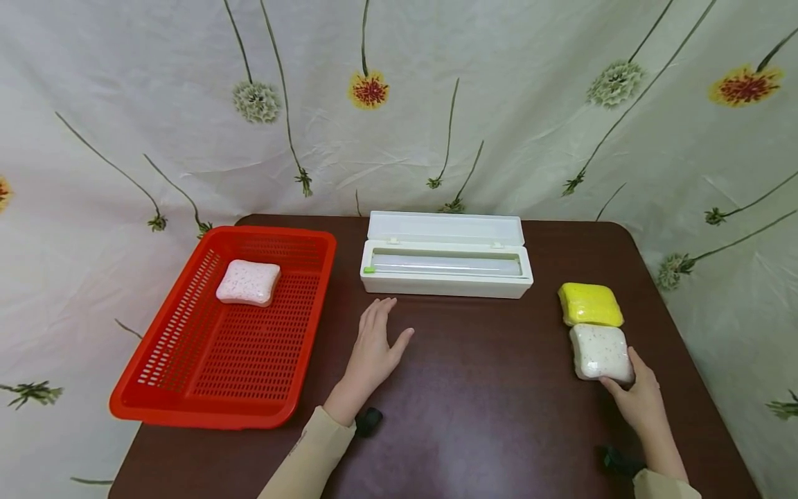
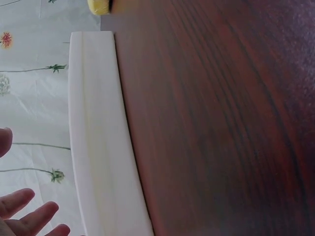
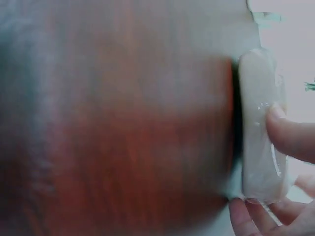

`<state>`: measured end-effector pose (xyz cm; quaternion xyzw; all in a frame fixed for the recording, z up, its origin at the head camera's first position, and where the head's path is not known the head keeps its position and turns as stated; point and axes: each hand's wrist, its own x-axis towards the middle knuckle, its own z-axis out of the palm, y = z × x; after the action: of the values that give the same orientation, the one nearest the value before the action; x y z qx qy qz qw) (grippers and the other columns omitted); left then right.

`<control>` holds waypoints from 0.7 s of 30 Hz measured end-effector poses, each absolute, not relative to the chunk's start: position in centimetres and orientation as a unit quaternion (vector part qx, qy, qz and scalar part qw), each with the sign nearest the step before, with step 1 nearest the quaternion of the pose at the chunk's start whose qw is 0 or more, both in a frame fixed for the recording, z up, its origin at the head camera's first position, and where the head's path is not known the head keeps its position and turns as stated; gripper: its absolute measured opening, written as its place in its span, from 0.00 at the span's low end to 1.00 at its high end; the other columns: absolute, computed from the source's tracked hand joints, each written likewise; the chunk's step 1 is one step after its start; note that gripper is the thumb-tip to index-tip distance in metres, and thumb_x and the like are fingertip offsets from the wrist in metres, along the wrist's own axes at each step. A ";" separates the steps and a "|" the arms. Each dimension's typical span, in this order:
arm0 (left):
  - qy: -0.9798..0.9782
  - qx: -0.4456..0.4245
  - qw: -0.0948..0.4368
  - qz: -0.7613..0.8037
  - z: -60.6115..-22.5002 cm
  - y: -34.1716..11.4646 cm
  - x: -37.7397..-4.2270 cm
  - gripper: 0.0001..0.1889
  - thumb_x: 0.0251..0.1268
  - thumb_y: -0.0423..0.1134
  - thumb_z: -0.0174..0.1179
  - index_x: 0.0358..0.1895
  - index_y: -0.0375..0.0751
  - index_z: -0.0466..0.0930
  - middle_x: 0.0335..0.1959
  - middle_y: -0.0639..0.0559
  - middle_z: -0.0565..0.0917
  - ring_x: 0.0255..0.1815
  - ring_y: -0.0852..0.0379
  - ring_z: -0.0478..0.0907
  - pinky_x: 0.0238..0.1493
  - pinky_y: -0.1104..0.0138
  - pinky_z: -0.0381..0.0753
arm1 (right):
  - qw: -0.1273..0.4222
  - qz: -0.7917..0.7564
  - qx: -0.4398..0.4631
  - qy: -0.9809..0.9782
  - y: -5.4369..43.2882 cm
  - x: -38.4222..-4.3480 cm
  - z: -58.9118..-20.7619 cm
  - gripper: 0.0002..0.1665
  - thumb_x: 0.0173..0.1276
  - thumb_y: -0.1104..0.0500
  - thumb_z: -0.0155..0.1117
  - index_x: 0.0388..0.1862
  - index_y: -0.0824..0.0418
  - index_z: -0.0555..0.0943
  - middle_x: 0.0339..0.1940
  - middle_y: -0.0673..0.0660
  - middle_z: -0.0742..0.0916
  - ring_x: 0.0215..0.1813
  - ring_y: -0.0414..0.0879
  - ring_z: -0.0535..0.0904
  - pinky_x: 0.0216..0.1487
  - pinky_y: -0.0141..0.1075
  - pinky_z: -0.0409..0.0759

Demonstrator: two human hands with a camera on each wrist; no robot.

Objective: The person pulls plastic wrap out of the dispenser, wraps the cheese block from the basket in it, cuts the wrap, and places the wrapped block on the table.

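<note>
Speckled white block (image 1: 600,350), over at the right side of the bench (image 1: 486,402), and that's where the action is: the right hand (image 1: 645,405) has it at the near corner, thumb (image 3: 291,133) pressed to the glossy wrapped face, fingers (image 3: 240,216) tucked round the end. I'd call this step the pick-up, though whether the block is off the bench yet I can't tell. Just beyond it sits the yellow block (image 1: 591,303), so close that touching or merely near is hard to call. Left hand (image 1: 370,350), meanwhile: wide, thumb well out from the fingers, holding nothing, just in front of the long white box (image 1: 445,284) with its lid up. Far left, another speckled block (image 1: 248,282) lies inside the red basket (image 1: 237,371). So what does the next move call for? A firmer pinch, I'd say, then a lift drawn away from that yellow neighbour, which could get nudged. The slick wrap might slip, too, so steady pressure there.
</note>
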<state>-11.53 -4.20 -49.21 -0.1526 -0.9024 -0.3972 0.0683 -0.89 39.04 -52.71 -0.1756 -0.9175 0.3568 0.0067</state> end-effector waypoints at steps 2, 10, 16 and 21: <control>-0.902 -0.151 0.075 -0.396 -49.2 -4.2 -11.7 0.33 0.65 0.41 0.65 0.69 0.32 0.64 0.68 0.34 0.68 0.74 0.35 0.57 0.70 0.42 0.64 | 0.044 0.356 -0.164 -0.919 38.5 -0.7 -52.7 0.53 0.60 0.72 0.65 0.76 0.78 0.44 0.71 0.85 0.57 0.70 0.80 0.49 0.69 0.70 0.47; -0.911 -0.159 0.089 -0.371 -48.8 -3.9 -12.4 0.33 0.66 0.41 0.64 0.69 0.30 0.63 0.69 0.33 0.68 0.74 0.34 0.58 0.70 0.43 0.66 | 0.273 0.308 -0.064 -0.909 32.6 -1.5 -51.9 0.36 0.50 0.78 0.60 0.63 0.78 0.69 0.65 0.79 0.69 0.69 0.79 0.54 0.69 0.70 0.49; -0.912 -0.177 0.085 -0.361 -48.5 -3.3 -12.5 0.33 0.68 0.42 0.63 0.70 0.29 0.62 0.70 0.33 0.67 0.75 0.34 0.57 0.71 0.44 0.65 | 0.320 0.321 0.019 -0.891 26.6 -3.4 -50.8 0.33 0.53 0.78 0.65 0.62 0.72 0.75 0.63 0.70 0.76 0.69 0.72 0.62 0.72 0.60 0.58; -0.914 -0.192 0.079 -0.349 -48.3 -2.8 -12.7 0.30 0.68 0.42 0.62 0.69 0.31 0.66 0.72 0.35 0.67 0.76 0.37 0.56 0.71 0.45 0.65 | 0.286 0.325 0.087 -0.897 22.3 -5.2 -50.8 0.34 0.54 0.76 0.69 0.63 0.70 0.75 0.63 0.67 0.78 0.70 0.66 0.66 0.76 0.51 0.59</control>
<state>-12.67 -2.81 -48.33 -0.1921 -0.9137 -0.3492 0.0794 -5.23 22.30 -50.79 0.0870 -0.8974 0.3246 0.2860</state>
